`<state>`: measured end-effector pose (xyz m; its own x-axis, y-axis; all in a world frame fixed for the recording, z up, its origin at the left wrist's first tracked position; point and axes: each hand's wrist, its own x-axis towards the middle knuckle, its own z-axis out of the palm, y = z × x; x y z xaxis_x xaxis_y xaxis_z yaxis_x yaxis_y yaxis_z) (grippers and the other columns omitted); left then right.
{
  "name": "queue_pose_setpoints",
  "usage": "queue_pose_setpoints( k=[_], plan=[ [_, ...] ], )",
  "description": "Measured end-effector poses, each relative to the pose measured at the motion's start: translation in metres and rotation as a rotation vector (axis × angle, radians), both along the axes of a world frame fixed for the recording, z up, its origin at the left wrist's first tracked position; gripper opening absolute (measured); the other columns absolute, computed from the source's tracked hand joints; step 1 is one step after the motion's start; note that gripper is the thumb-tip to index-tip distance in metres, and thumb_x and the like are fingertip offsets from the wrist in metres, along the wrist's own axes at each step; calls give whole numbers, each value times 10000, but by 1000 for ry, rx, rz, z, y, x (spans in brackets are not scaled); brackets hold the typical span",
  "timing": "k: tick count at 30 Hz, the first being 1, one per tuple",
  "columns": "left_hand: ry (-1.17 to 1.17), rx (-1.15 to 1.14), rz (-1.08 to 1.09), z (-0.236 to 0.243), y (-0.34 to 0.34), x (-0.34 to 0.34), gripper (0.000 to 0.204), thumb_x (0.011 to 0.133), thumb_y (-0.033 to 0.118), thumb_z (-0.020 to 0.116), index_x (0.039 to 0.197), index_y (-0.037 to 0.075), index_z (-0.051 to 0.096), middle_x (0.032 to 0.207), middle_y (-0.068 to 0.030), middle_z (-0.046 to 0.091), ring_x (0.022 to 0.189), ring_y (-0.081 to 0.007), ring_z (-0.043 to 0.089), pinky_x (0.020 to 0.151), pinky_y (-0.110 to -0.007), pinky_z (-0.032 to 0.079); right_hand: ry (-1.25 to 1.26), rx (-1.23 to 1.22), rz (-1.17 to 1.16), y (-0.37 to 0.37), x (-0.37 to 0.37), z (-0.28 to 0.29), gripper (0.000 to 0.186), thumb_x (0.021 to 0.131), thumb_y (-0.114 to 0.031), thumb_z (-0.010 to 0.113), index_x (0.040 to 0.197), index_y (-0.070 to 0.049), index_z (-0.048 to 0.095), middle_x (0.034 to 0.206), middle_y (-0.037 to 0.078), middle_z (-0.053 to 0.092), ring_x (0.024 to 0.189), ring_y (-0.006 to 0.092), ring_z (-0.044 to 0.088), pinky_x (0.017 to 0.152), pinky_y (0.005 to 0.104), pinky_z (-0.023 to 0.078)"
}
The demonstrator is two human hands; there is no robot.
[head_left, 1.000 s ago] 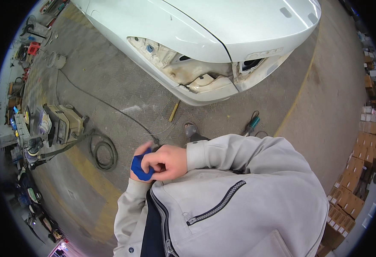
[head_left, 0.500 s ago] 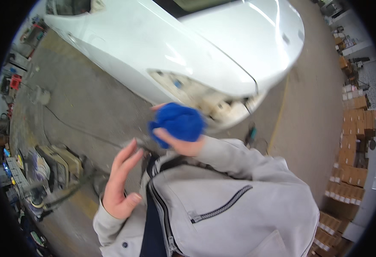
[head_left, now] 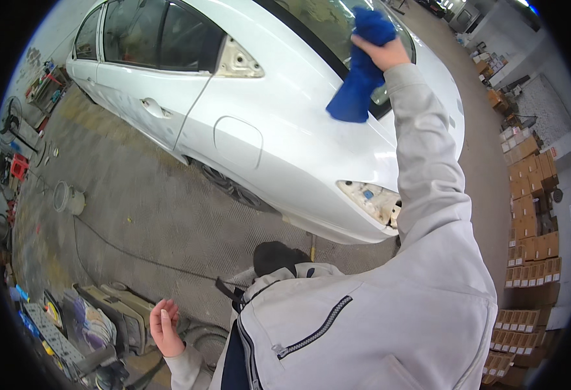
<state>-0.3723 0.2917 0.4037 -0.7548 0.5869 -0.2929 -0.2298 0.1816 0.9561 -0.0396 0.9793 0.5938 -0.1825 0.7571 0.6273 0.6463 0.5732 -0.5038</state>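
My right hand (head_left: 391, 53) is closed around a bunched blue cloth (head_left: 356, 84), my arm stretched far forward over a white car (head_left: 285, 130). One end of the cloth hangs from my grip, in front of the edge of the rear window (head_left: 311, 14); whether it touches the car I cannot tell. Below, the bare tail-lamp opening (head_left: 373, 203) shows in the rear corner. My left hand (head_left: 166, 330) is low at my left side, its fingers loosely bent, with nothing visible in it.
A hose or cable (head_left: 129, 255) runs across the floor near a bucket (head_left: 69, 199). By my left side are an olive-drab case (head_left: 119, 312) and assorted tools. Stacked cardboard boxes (head_left: 526, 227) line the right wall. A door handle (head_left: 154, 108) sticks out of the car's side.
My right hand has carried the blue cloth from near my chest up and forward over the car, and the cloth now hangs longer. My left hand has dropped lower, its fingers more bent.
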Motion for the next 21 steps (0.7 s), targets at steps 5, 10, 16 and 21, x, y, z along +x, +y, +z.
queue_pose_setpoints(
  k=[5,10,16,21],
  plan=[
    [91,4,-71,-38,46,-83,319,1077,234,561,1316,28,608,1213,-82,692,1046,-160,653,904,-302,491,-163,-295,-365,9,-39,-84,1068,815,-729,679,1584,-55,372,1566,326,383,1431,447,430,1206,459,340],
    [-4,-23,-157,-129,86,-198,299,1067,231,595,1282,26,626,1161,-78,707,944,-152,663,824,-289,512,-186,160,-593,-32,-85,-144,644,977,-447,624,1445,-13,539,1440,227,578,1333,388,553,1117,459,439],
    [-365,-246,260,-281,41,-331,203,1006,152,674,1141,5,632,930,-116,706,755,-209,667,687,-356,560,-171,564,-749,-51,-184,-71,493,977,-251,638,1375,35,581,1376,246,600,1285,402,557,1135,463,407],
    [-473,-315,331,-329,-27,-422,103,957,84,697,969,12,625,712,-102,628,550,-237,609,494,-397,528,498,523,-34,-40,-388,-50,350,999,-67,521,1336,27,535,1307,172,596,1212,284,563,1083,405,425]
  ],
)
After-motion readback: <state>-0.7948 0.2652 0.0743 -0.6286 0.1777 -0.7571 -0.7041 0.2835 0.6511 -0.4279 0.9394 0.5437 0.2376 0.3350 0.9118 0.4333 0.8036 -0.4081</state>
